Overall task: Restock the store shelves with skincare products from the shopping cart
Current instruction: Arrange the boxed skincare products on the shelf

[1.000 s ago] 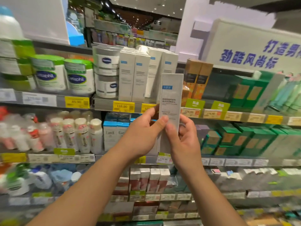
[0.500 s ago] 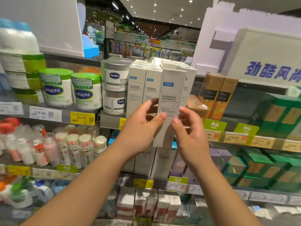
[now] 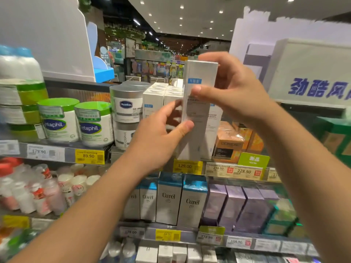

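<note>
Centre of the frame: tall white skincare box [image 3: 197,111] with a small blue label near its top, held upright in front of the row of matching white boxes [image 3: 154,99] on the upper shelf [image 3: 57,151]. Left hand [image 3: 157,141] curled round its lower left edge, thumb pressed on the front. Right hand [image 3: 233,92] gripping the upper part, thumb across the front, fingers wrapped behind the top. Printing on the box too blurred to read.

Readable at left: "etaphil" on two green-lidded tubs [image 3: 76,122], "Vaseline" on a grey-lidded jar [image 3: 128,105], "PRO DERMA" on the jar below. Yellow price tags [image 3: 89,156] reading 89.90 and 129.00; further right 238.90 and 228.90. "L'OREAL" on an orange box [image 3: 228,143] at centre right. "Curél" on blue-topped boxes [image 3: 191,202] on the shelf below. Large blue Chinese characters on a white sign [image 3: 311,73] at upper right.

Against half a second ago: box raised higher, right hand moved from the lower edge up to the top.
</note>
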`<action>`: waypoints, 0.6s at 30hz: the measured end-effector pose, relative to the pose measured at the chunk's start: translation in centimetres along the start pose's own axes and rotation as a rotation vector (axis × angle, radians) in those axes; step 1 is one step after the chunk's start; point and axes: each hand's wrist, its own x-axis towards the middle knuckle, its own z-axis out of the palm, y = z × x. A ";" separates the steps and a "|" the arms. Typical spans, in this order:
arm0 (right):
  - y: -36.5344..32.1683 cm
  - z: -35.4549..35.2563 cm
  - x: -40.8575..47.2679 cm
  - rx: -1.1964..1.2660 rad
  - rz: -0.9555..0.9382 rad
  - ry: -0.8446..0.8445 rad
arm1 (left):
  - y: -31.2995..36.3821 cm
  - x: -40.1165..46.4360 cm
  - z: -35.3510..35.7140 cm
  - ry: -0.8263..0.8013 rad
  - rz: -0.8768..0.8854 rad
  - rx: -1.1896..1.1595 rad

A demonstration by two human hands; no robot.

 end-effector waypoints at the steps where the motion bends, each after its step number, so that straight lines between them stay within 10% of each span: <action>1: -0.1 -0.2 0.4 0.023 -0.021 0.001 | -0.1 0.5 -0.4 0.037 0.057 0.106; 7: 0.1 -0.6 2.1 -0.011 -0.056 0.019 | -0.8 2.9 -1.9 0.184 0.237 0.400; 18: 1.1 -1.3 3.2 -0.163 -0.066 0.020 | -0.7 6.7 -2.4 -0.176 0.279 0.700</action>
